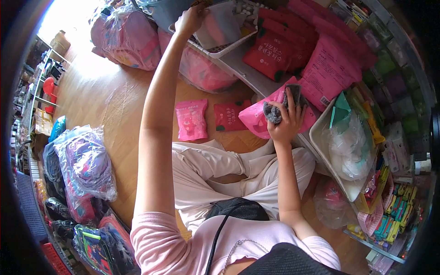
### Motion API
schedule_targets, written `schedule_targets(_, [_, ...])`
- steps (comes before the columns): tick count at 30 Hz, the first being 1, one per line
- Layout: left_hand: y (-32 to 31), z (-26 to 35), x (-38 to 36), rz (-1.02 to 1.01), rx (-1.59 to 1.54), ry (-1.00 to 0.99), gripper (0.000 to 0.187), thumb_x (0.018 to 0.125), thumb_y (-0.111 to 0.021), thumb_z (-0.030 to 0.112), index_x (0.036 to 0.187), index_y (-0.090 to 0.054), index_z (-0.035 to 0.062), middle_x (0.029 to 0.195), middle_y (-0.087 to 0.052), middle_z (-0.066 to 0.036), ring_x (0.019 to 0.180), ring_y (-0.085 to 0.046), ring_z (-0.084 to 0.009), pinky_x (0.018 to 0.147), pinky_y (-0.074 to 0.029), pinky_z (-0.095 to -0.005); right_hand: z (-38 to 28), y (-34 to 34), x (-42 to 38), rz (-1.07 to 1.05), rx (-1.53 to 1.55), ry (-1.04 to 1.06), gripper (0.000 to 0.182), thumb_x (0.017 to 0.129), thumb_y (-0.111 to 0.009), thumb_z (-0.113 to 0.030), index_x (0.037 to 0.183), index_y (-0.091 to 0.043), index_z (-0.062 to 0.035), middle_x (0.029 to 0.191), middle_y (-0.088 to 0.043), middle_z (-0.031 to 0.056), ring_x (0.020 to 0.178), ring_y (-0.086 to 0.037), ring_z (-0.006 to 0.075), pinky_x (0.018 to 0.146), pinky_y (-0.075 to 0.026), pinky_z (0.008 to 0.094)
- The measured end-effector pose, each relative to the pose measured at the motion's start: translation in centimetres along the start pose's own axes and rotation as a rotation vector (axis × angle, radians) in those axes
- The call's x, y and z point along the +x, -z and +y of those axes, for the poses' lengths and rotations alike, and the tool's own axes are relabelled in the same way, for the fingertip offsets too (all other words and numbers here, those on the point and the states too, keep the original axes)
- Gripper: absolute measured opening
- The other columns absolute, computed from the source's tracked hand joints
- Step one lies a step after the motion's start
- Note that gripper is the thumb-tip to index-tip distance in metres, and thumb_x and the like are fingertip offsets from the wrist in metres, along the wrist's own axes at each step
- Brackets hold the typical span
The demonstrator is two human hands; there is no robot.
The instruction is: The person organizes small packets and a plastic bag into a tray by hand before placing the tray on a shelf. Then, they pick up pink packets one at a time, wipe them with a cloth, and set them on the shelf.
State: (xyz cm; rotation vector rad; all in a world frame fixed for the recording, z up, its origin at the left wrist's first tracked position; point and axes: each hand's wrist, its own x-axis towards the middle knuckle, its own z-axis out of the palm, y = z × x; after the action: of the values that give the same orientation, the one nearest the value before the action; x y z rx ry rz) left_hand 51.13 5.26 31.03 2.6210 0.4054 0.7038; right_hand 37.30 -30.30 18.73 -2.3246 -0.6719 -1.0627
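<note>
My left hand (189, 22) reaches up to the white basket (218, 54), its fingers curled at the top edge of the view around something brownish that I cannot make out. Beside it, a clear plastic packet (220, 30) lies in the basket. In my right hand (285, 124) is a bunched dark grey cloth (273, 112), resting against a pink pouch (256, 117) at the shelf edge. A smaller pink packet (191, 120) and a red packet (231, 115) lie on the floor before my crossed legs.
Red pouches (275, 48) and larger pink pouches (327, 68) cover the low grey shelf. A white tray (316, 137) with plastic-wrapped goods stands at right. Wrapped bags (87, 160) line the left, and a pink wrapped backpack (126, 39) stands at the back.
</note>
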Motion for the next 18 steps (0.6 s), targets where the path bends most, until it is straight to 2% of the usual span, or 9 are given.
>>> schedule_targets(1, [0.0, 0.2, -0.2, -0.002, 0.0, -0.004, 0.044, 0.085, -0.055, 0.049, 0.116, -0.06, 0.0187, 0.103, -0.065, -0.016, 0.097, -0.06, -0.0391, 0.082, -0.048, -0.0439, 0.0, 0.1, 0.0, -0.012, 0.007, -0.009, 0.027, 0.068, -0.058, -0.033, 0.092, -0.067, -0.0251, 0.136, -0.047, 0.0035, 0.116, -0.048, 0.0359, 0.102, -0.027, 0.0602])
schedule_targets(3, [-0.6, -0.5, -0.1, 0.003, -0.039, -0.017, 0.042, 0.087, -0.051, 0.049, 0.122, -0.056, 0.0268, 0.103, -0.064, -0.019, 0.097, -0.061, -0.0383, 0.082, -0.049, -0.0457, -0.1, 0.2, 0.1, -0.024, 0.013, -0.021, 0.027, 0.068, -0.058, -0.033, 0.093, -0.067, -0.0254, 0.135, -0.048, 0.0032, 0.116, -0.049, 0.0357, 0.102, -0.027, 0.0603])
schedule_targets(7, [-0.9, -1.5, -0.2, 0.014, -0.096, -0.049, 0.045, 0.085, -0.052, 0.051, 0.122, -0.056, 0.0251, 0.101, -0.065, -0.02, 0.097, -0.06, -0.039, 0.082, -0.048, -0.0468, -0.1, 0.2, 0.1, -0.003, 0.018, -0.004, 0.028, 0.067, -0.059, -0.031, 0.094, -0.066, -0.0259, 0.135, -0.048, 0.0027, 0.115, -0.049, 0.036, 0.102, -0.027, 0.0609])
schedule_targets(9, [-0.6, -2.1, -0.3, -0.057, -0.192, -0.14, 0.053, 0.082, -0.056, 0.052, 0.122, -0.056, 0.0163, 0.102, -0.064, -0.021, 0.1, -0.059, -0.039, 0.084, -0.047, -0.046, -0.1, 0.2, 0.2, 0.006, 0.015, 0.0, 0.028, 0.067, -0.06, -0.03, 0.094, -0.066, -0.0259, 0.135, -0.048, 0.0025, 0.115, -0.049, 0.0361, 0.102, -0.027, 0.0611])
schedule_targets(10, [-0.7, -2.2, -0.6, -0.056, -0.191, -0.142, 0.053, 0.082, -0.056, 0.052, 0.122, -0.056, 0.0163, 0.102, -0.064, -0.021, 0.1, -0.059, -0.039, 0.084, -0.047, -0.046, -0.1, 0.2, 0.2, 0.006, 0.015, 0.001, 0.028, 0.067, -0.06, -0.03, 0.094, -0.066, -0.0258, 0.135, -0.048, 0.0025, 0.115, -0.049, 0.0363, 0.102, -0.027, 0.0611])
schedule_targets(12, [-1.1, -2.5, -1.2, 0.015, -0.329, -0.49, 0.065, 0.076, -0.062, 0.055, 0.119, -0.058, 0.0066, 0.105, -0.063, -0.023, 0.103, -0.058, -0.0383, 0.086, -0.046, -0.0438, -0.1, 0.3, 0.2, 0.007, 0.016, 0.004, 0.028, 0.067, -0.06, -0.029, 0.094, -0.066, -0.0258, 0.135, -0.048, 0.0024, 0.115, -0.049, 0.0364, 0.102, -0.027, 0.0611])
schedule_targets(15, [-1.2, -1.8, -2.8, 0.081, -0.146, -0.469, 0.072, 0.069, -0.067, 0.057, 0.116, -0.059, 0.0031, 0.108, -0.061, -0.023, 0.105, -0.057, -0.0367, 0.087, -0.046, -0.0427, -0.1, 0.2, 0.1, 0.004, 0.015, -0.001, 0.028, 0.067, -0.06, -0.028, 0.094, -0.066, -0.0258, 0.135, -0.047, 0.0023, 0.114, -0.049, 0.0362, 0.102, -0.027, 0.0614])
schedule_targets(16, [-0.9, -1.4, -3.1, 0.082, -0.147, -0.469, 0.072, 0.069, -0.067, 0.057, 0.116, -0.059, 0.0031, 0.108, -0.061, -0.023, 0.105, -0.057, -0.0367, 0.087, -0.046, -0.0427, -0.1, 0.2, 0.1, -0.012, 0.01, -0.005, 0.026, 0.069, -0.06, -0.032, 0.094, -0.066, -0.0261, 0.136, -0.047, 0.002, 0.113, -0.05, 0.0349, 0.102, -0.027, 0.0608])
schedule_targets(18, [-0.4, -0.6, -3.4, -0.026, -0.021, -0.357, 0.074, 0.065, -0.068, 0.06, 0.114, -0.061, 0.0048, 0.108, -0.062, -0.02, 0.105, -0.057, -0.0351, 0.087, -0.046, -0.0437, 0.0, 0.3, 0.1, -0.026, 0.001, -0.01, 0.024, 0.072, -0.06, -0.035, 0.094, -0.065, -0.0263, 0.136, -0.047, 0.0016, 0.112, -0.05, 0.0335, 0.103, -0.027, 0.0601])
